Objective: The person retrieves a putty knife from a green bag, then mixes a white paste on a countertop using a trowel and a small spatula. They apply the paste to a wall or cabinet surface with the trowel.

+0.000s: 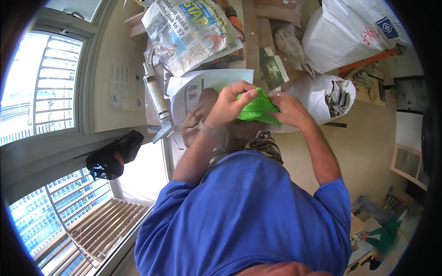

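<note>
Blue shirt [248,216] fills the view below my forearms. Both my hands grip a bright green cloth [257,109] above the desk [251,41]: left hand [229,103] pinching its top edge with closed fingers [248,90], right hand [286,109] clenched around its other side. Newspaper [191,30] lies beyond.

Hidden and cut off

The hands [255,106] cover much of the green cloth [258,110], hiding its full shape; the newspaper [189,32] runs past the top edge; the white bag's [322,94] grey contents are too small to identify.
</note>
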A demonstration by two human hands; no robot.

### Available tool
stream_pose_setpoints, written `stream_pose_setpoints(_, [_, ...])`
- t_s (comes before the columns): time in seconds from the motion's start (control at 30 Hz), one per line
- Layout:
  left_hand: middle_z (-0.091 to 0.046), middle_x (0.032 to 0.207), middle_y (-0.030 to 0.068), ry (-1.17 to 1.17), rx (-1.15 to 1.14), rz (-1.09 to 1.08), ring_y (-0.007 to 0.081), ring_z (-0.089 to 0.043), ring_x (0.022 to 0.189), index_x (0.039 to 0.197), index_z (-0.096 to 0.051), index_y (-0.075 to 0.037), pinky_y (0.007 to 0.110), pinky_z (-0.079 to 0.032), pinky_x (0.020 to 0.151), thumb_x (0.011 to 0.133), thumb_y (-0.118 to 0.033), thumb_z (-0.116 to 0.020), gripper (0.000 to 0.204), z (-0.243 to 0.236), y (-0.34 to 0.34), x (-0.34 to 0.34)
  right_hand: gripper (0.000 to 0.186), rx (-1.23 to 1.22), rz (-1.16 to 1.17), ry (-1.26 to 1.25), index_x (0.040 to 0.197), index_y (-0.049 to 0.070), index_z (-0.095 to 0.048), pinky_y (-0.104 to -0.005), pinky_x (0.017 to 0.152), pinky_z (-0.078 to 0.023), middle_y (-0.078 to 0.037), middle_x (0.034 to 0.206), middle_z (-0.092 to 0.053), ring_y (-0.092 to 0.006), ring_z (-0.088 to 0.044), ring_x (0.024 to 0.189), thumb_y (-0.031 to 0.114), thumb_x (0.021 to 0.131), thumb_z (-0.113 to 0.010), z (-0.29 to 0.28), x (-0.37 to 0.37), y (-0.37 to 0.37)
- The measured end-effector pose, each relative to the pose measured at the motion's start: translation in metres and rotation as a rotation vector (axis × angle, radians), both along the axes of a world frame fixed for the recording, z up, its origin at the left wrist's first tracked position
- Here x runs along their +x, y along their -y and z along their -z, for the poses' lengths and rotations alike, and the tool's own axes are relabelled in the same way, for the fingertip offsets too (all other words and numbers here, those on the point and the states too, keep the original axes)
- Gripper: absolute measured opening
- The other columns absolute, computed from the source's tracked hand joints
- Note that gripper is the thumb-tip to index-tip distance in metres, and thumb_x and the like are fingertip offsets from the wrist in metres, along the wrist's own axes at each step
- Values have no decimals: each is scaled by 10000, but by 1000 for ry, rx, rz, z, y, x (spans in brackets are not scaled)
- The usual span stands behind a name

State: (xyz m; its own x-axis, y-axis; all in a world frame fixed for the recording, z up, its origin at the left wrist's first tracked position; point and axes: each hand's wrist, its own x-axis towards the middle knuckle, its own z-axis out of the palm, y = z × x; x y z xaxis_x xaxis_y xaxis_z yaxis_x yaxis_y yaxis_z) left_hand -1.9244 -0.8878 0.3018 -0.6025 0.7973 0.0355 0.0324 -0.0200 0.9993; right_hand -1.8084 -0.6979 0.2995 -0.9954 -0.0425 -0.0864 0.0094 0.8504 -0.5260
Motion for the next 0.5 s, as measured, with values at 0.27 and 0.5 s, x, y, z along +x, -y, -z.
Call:
stream_pose_setpoints(0.27, [-616,914,49,313,198,-403,117,-567,896,1076,-581,22,253,-451,810,941,-159,-492,242,8,53,2,231,-374,393,-149,978,-1,-630,-286,683,-482,-112,831,-662,-131,-605,725,185,842,-643,-95,12,-54])
stream_pose_setpoints(0.5, [-624,919,53,223,54,-571,113,-565,876,1049,-598,19,248,-447,800,932,-172,-514,239,33,76,16,268,-410,597,-430,938,-22,-619,-280,660,-468,-120,782,-655,-131,-605,721,232,849,-623,-114,-81,-139])
